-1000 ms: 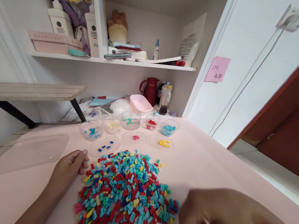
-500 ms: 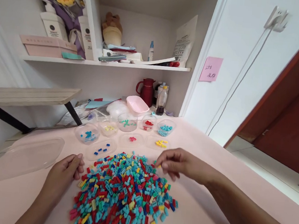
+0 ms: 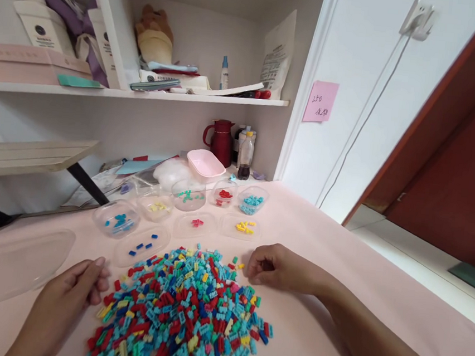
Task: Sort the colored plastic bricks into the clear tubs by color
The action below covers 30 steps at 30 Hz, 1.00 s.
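Note:
A large heap of small toy building bricks [image 3: 182,312] in red, light blue, green, yellow and dark blue lies between my hands. At its left edge rests my left hand [image 3: 71,288], fingers loosely curled and thumb over them, with no brick visible in it. My right hand [image 3: 273,266] is on the table at the heap's upper right, its fingers curled inward; whatever they hold, if anything, is hidden. Just left of those fingertips lies a yellow brick [image 3: 241,266], with a green brick [image 3: 235,259] close by.
Behind the heap stand clear tubs of sorted bricks: dark blue [image 3: 114,256], blue [image 3: 97,230], pale yellow [image 3: 139,213], green [image 3: 188,207], red [image 3: 222,204], light blue [image 3: 263,205], pink [image 3: 177,231] and yellow [image 3: 226,233]. A large clear lid [image 3: 14,268] lies left. Farther back are a pink basin [image 3: 205,165], red jug [image 3: 221,143] and bottle [image 3: 245,156].
The view has shifted slightly. My right hand has drawn back from the heap's edge, its fingers curling in further. My left hand keeps its place beside the heap.

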{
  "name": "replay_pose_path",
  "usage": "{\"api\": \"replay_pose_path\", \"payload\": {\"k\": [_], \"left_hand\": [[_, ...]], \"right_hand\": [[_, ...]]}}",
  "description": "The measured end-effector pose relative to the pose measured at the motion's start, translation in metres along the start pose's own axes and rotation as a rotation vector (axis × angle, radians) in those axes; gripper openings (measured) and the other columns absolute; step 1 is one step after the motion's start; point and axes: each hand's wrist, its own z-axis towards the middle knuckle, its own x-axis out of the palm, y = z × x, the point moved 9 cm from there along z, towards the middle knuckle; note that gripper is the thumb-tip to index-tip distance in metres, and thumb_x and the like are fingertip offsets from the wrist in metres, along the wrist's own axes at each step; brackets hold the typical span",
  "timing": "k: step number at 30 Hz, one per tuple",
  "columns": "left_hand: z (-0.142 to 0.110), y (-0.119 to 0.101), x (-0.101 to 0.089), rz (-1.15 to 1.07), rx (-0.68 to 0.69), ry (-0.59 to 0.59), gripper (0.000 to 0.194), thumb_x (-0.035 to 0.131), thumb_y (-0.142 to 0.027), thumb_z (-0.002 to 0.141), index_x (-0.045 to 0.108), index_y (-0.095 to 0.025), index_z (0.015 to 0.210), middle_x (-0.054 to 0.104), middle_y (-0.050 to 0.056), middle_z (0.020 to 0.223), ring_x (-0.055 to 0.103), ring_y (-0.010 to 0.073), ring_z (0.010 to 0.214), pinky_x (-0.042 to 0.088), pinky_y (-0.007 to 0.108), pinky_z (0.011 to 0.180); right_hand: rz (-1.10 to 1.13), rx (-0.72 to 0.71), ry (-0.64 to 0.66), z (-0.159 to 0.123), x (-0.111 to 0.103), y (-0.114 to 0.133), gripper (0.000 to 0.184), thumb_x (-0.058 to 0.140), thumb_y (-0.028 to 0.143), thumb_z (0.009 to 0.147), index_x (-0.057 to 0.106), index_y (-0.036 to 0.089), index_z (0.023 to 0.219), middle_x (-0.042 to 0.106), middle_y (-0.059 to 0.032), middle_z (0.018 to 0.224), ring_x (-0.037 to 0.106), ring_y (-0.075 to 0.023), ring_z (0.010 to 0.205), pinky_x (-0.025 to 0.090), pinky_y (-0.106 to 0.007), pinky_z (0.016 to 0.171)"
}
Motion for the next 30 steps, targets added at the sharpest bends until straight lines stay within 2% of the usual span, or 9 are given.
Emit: {"api": "replay_pose_path", "payload": {"k": [6, 11, 18, 23, 27, 30], "left_hand": [[-0.003, -0.008, 0.002, 0.008, 0.002, -0.008, 0.039, 0.056, -0.061, 0.072, 0.057, -0.022, 0.066, 0.06, -0.003, 0.055, 0.051, 0.0139, 0.05, 0.041, 0.025, 0.051], [-0.001, -0.002, 0.001, 0.021, -0.005, -0.001, 0.04, 0.055, -0.062, 0.073, 0.058, -0.022, 0.07, 0.061, -0.003, 0.056, 0.051, 0.014, 0.05, 0.041, 0.025, 0.052], [-0.002, -0.004, 0.003, 0.05, 0.017, 0.012, 0.042, 0.052, -0.062, 0.076, 0.058, -0.021, 0.068, 0.059, -0.003, 0.055, 0.051, 0.0142, 0.051, 0.04, 0.024, 0.05], [-0.004, -0.007, 0.003, 0.041, 0.018, 0.01, 0.041, 0.053, -0.062, 0.075, 0.056, -0.022, 0.065, 0.059, -0.003, 0.054, 0.051, 0.0144, 0.051, 0.04, 0.025, 0.052], [-0.003, -0.007, 0.001, 0.047, 0.021, 0.001, 0.041, 0.053, -0.061, 0.075, 0.055, -0.022, 0.063, 0.059, -0.002, 0.054, 0.052, 0.0151, 0.052, 0.041, 0.026, 0.054], [-0.003, -0.008, 0.002, 0.044, 0.024, 0.007, 0.04, 0.053, -0.061, 0.075, 0.055, -0.023, 0.062, 0.058, -0.003, 0.054, 0.052, 0.0149, 0.052, 0.04, 0.026, 0.054]], "right_hand": [[-0.073, -0.102, 0.082, -0.001, 0.012, 0.012, 0.025, 0.07, 0.027, 0.074, 0.07, 0.02, 0.098, 0.056, 0.0008, 0.074, 0.053, -0.0115, 0.066, 0.043, -0.022, 0.059], [-0.203, -0.169, 0.066, -0.002, 0.018, 0.021, 0.024, 0.075, 0.022, 0.069, 0.07, 0.02, 0.092, 0.054, 0.0004, 0.078, 0.051, -0.011, 0.068, 0.041, -0.021, 0.059], [-0.129, -0.133, 0.071, -0.001, 0.019, 0.019, 0.021, 0.069, 0.016, 0.071, 0.07, 0.019, 0.092, 0.056, -0.0002, 0.082, 0.052, -0.0098, 0.067, 0.043, -0.019, 0.058], [-0.048, -0.108, 0.046, 0.0, 0.016, 0.015, 0.016, 0.062, 0.017, 0.077, 0.071, 0.019, 0.09, 0.063, -0.0028, 0.086, 0.055, -0.0114, 0.068, 0.044, -0.021, 0.06], [0.048, -0.025, 0.044, 0.002, 0.017, 0.005, 0.02, 0.054, 0.021, 0.083, 0.071, 0.018, 0.093, 0.062, -0.0022, 0.075, 0.047, -0.0093, 0.054, 0.039, -0.021, 0.05], [0.078, -0.016, 0.043, 0.002, 0.018, 0.004, 0.021, 0.054, 0.023, 0.083, 0.071, 0.018, 0.093, 0.059, -0.0002, 0.068, 0.045, -0.0089, 0.051, 0.038, -0.021, 0.049]]}}
